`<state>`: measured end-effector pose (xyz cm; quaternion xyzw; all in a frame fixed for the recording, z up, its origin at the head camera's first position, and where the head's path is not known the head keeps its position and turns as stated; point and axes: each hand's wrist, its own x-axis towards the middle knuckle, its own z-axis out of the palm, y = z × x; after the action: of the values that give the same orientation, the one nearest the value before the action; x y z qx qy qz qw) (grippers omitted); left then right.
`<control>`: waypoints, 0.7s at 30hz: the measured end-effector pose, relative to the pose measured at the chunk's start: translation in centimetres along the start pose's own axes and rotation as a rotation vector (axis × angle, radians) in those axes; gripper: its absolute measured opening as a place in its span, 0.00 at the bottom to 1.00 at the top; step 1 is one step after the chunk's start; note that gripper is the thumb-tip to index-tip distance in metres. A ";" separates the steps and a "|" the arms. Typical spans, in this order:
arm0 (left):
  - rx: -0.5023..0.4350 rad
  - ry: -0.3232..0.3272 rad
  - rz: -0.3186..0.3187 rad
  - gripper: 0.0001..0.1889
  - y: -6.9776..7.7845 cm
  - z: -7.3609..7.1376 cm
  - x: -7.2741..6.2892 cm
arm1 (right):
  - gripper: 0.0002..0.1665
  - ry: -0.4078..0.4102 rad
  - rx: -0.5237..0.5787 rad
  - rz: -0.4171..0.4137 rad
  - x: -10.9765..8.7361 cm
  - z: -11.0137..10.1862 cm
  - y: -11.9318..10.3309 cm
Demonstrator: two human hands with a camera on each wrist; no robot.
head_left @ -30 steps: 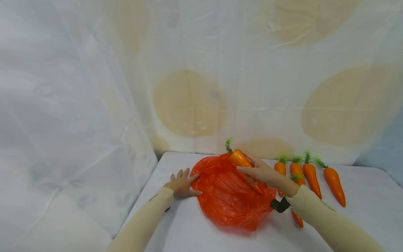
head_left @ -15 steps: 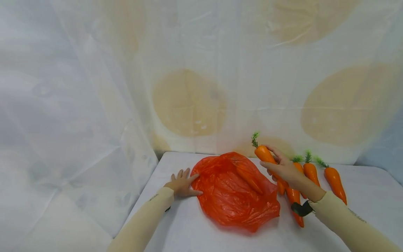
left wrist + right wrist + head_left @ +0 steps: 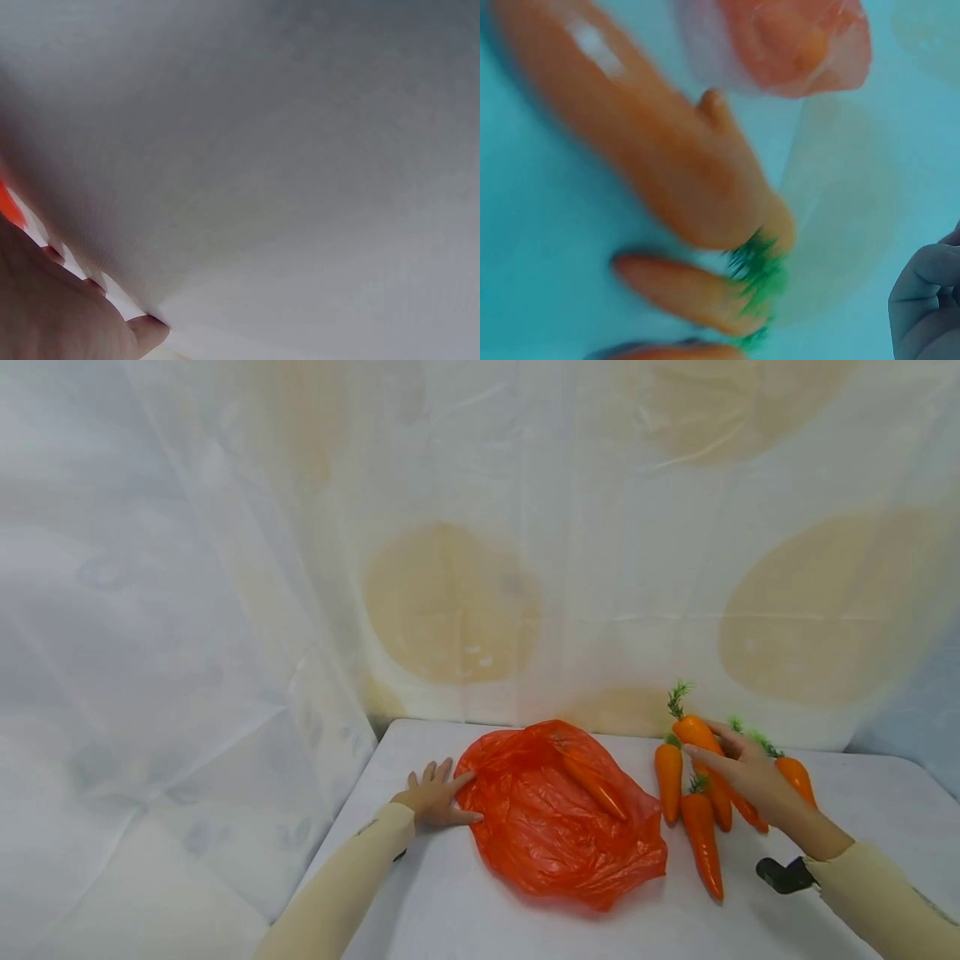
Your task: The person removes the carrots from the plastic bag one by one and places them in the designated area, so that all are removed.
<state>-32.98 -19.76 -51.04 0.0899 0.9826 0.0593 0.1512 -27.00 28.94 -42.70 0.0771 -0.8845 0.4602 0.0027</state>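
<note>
My left hand (image 3: 435,797) rests with fingers spread on the table, fingertips touching the left edge of a red plastic bag (image 3: 540,843). In the left wrist view, only part of that hand (image 3: 67,315) shows. A carrot (image 3: 597,789) shows through the bag's upper right part. My right hand (image 3: 757,777) holds another carrot (image 3: 696,732) with a green top, above the carrots on the table. Its lower part is hidden behind the hand or overlaps other carrots. In the right wrist view, curled fingers (image 3: 922,300) appear at the right edge.
Right of the bag lie several carrots, including a left one (image 3: 668,781), a front one (image 3: 703,843) and one partly behind the right hand (image 3: 797,774). They lie on a white table (image 3: 450,910). Patterned sheeting (image 3: 600,568) hangs behind it.
My right hand has carried the carrot from over the bag rightward to the other carrots. The bag's right edge has spread out a little. My left hand has stayed in place.
</note>
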 end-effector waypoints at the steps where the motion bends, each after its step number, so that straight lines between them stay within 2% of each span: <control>1: 0.000 0.000 0.000 0.51 0.0 0.0 0.0 | 0.46 0.003 0.002 0.012 -0.2 -0.3 0.4; 11: -0.011 -0.002 0.012 0.50 0.1 -0.2 -0.4 | 0.53 0.099 -0.178 0.133 -2.2 -1.3 5.0; 18: -0.014 -0.009 0.008 0.50 0.2 -0.3 -0.4 | 0.59 0.049 -0.270 0.287 -2.9 -0.9 7.2; 21: -0.016 -0.014 0.005 0.50 0.2 -0.4 -0.4 | 0.62 0.032 -0.288 0.314 -3.1 -0.8 7.6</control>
<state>-32.69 -19.69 -50.53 0.0914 0.9809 0.0666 0.1585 -25.09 34.27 -48.68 -0.0703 -0.9421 0.3249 -0.0441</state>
